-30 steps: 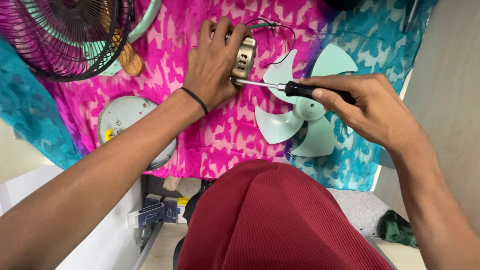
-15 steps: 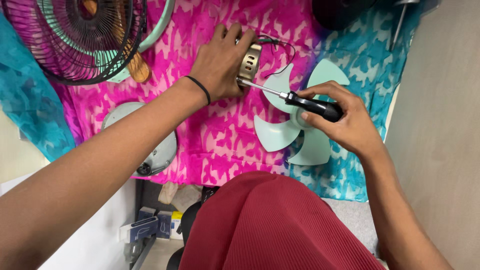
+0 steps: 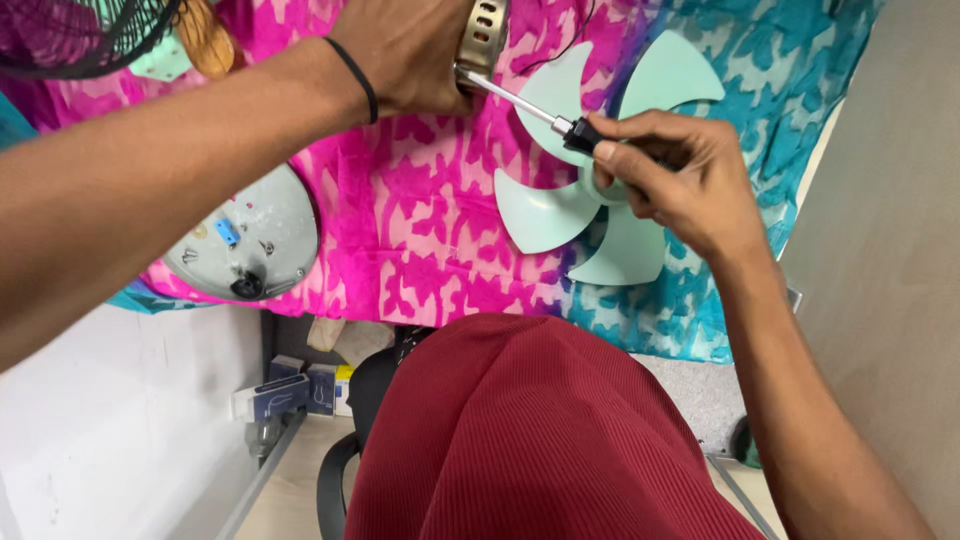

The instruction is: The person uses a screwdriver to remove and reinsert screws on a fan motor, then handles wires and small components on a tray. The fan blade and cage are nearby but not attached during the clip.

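A: What's biggest in view?

B: The surface, draped in a pink and turquoise patterned cloth (image 3: 420, 250). At the top left edge sits a dark wire fan guard (image 3: 80, 40), only partly in frame. Below it, at the cloth's near edge, lies a round grey fan housing plate (image 3: 245, 240) with a small blue part on it.

A: So the fan is already in pieces?

B: It looks that way. The pale green plastic fan blade with its rounded lobes (image 3: 545, 210) lies flat and loose on the cloth, apart from the guard and the plate. I'd judge the stripping-down well advanced, with the motor the piece now in hand.

A: Where is the motor?

B: At the top middle: a metal, slotted fan motor casing (image 3: 485, 30), mostly cut off by the frame. The left hand (image 3: 410, 50) is closed over it, fingers wrapped round its side, pinning it to the surface.

A: And the right?

B: The right hand (image 3: 680, 185), above the blade, pinches the black handle of a screwdriver with a steel shaft (image 3: 520, 100) between thumb and fingertips. The tip meets the casing just beside the left hand.

A: Is the screw out?

B: I cannot tell; the tip is hidden against the casing. Judging from that, at least one fastening is left.
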